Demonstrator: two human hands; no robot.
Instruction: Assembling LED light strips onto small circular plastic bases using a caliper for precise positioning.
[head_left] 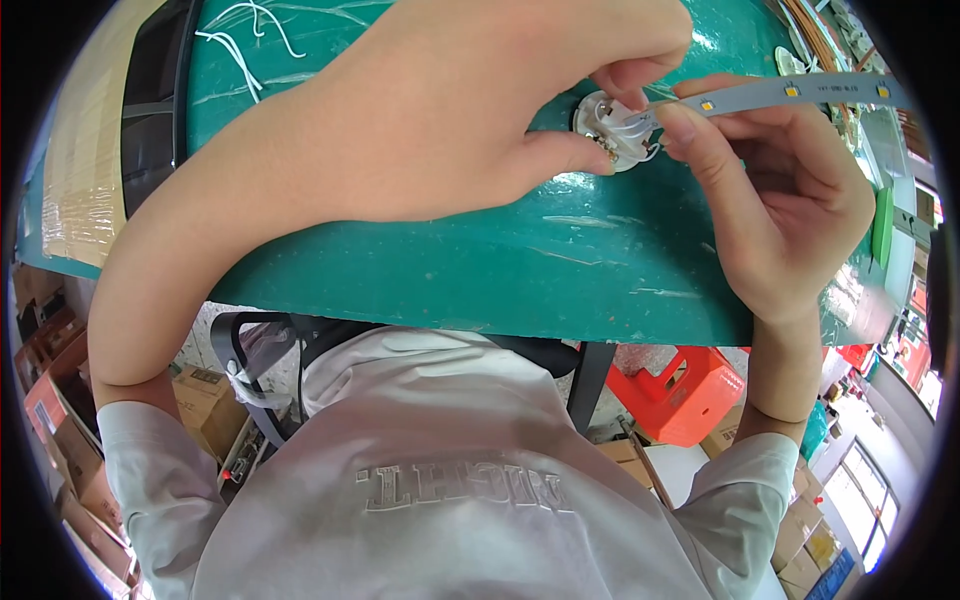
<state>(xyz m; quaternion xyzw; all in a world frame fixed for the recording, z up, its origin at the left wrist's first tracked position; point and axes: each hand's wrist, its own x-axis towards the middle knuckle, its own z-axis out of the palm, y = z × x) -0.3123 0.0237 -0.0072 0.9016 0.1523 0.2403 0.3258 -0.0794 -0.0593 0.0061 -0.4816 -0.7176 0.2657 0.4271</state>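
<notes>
My left hand [520,90] pinches a small round white lamp base [615,128] with thin wires, held just above the green table [560,260]. My right hand [790,190] holds a white LED strip [800,92] with small yellow chips. Its thumb and forefinger press the strip's end against the base. The strip runs off toward the right edge of the view. Both hands meet at the base, fingers closed around their parts.
Loose white wires [245,40] lie on the table at the upper left beside a dark tray [150,100]. Under the table stand a red plastic crate [690,390], cardboard boxes [205,400] and a black chair frame [235,350].
</notes>
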